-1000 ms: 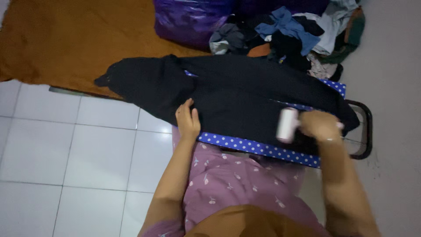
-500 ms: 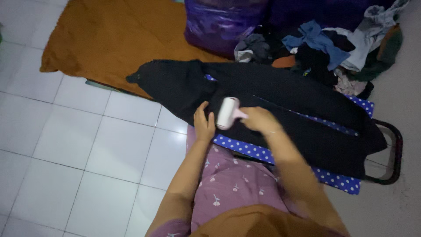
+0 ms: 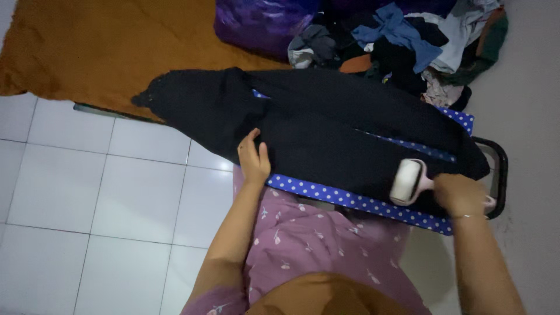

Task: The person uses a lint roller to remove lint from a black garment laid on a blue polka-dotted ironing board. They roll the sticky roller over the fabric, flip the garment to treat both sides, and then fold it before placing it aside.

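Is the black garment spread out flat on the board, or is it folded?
Spread out: the black garment lies lengthwise along the dotted ironing board, one end hanging past it.

A single head-worn camera is looking steeply down from above the person's chest, facing forward over the polka-dot ironing board [image 3: 361,203], which is lying close below and crossing the middle of the frame. Beyond the board's far edge the view is taking in an orange blanket [image 3: 116,52] and a clothes pile [image 3: 408,46]; left of the board, white floor tiles [image 3: 87,204] are filling the frame.
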